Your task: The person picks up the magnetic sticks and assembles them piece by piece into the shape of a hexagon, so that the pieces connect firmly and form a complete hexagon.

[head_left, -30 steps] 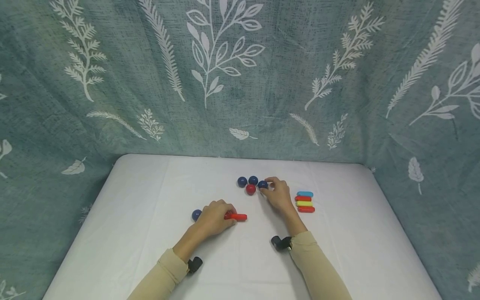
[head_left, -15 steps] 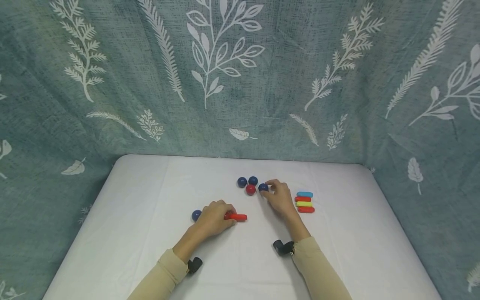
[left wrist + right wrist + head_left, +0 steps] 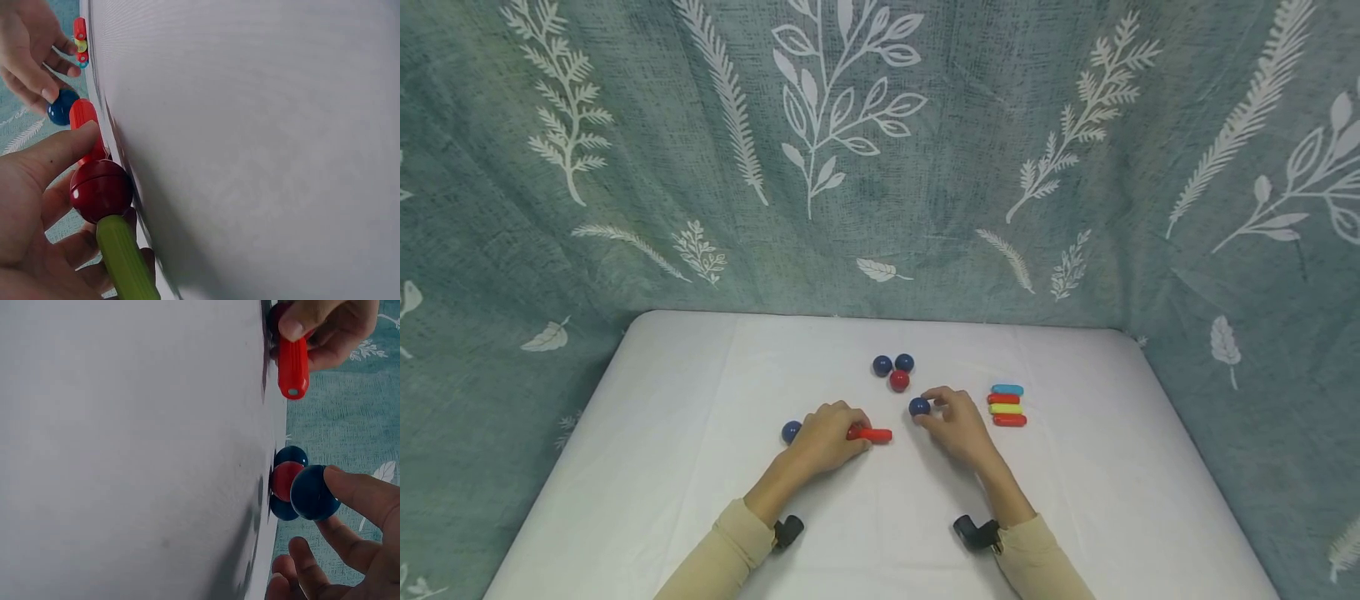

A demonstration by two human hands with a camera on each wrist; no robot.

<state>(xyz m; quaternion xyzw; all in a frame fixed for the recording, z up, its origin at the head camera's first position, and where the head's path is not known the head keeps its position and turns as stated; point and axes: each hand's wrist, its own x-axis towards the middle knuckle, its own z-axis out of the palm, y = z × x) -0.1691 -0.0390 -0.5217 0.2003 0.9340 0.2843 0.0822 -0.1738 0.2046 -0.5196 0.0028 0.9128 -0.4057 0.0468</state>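
My left hand (image 3: 827, 437) grips a joined piece: a red stick (image 3: 87, 125) fixed to a dark red ball (image 3: 102, 190), with a green stick (image 3: 127, 259) on the ball's other side. At the far end of that piece a blue ball (image 3: 792, 432) shows beyond the hand, partly covered by it. A second blue ball (image 3: 314, 492) is pinched between the thumb and a finger of my right hand (image 3: 957, 427). It is apart from the free end of the red stick, to its right in the head view.
Two blue balls (image 3: 882, 365) and a red ball (image 3: 899, 381) sit clustered farther back on the white table (image 3: 715, 375). Right of my right hand lie several short sticks in a row: blue (image 3: 1007, 389), red (image 3: 1009, 421) and yellow (image 3: 1005, 409). A patterned curtain (image 3: 955, 167) hangs behind.
My right hand has drawn the blue ball away from the cluster, toward me and near the red stick's level. My left hand has stayed in place with its joined piece.
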